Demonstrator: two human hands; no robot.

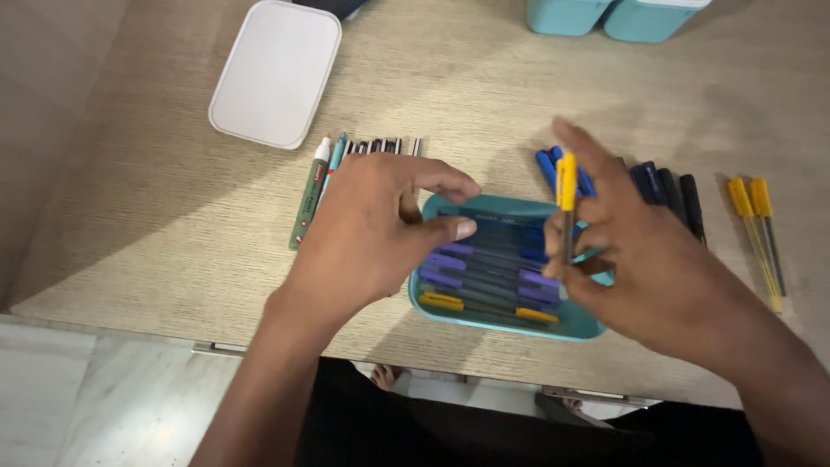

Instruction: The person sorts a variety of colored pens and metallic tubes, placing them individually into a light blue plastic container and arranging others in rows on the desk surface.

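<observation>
Yellow-capped pen (566, 195) held upright, cap at the far end, pinched between thumb and fingers of the right hand (644, 259), above the right end of the teal tray (575, 324) and clear of its contents. Forefinger extended past the cap toward the far side, remaining fingers closed around the barrel. Left hand (372, 233) poised over the left end of the tray, fingers loosely curled, thumb and forefinger apart, nothing visibly gripped. In the tray: pens laid lengthwise left to right, purple-capped pens (484, 277) in the middle, one yellow pen (484, 307) along the near wall, darker blue ones toward the far wall. On the table (156, 216): blue pens (546, 164) just beyond the tray's far right corner, dark pens (670, 190) to their right, two yellow pens (756, 225) further right and apart; green marker (309, 203) and a row of dark-tipped pens (385, 145) to the left. White lid (277, 69) at far left, teal containers (566, 13) at the far edge. Judged step: single pen in transit between tray and the sorted rows; direction not determinable. Next move, as judged: a steady pinch on the barrel and alignment with like-coloured pens, without disturbing neighbouring rows. Hidden or unclear: lower barrel and tip of the held pen behind the fingers; left end of the tray and most of the dark-tipped row beneath the left hand; part of the dark pens behind the right hand; containers cut off by the frame's far edge; pen count in the tray uncertain.
</observation>
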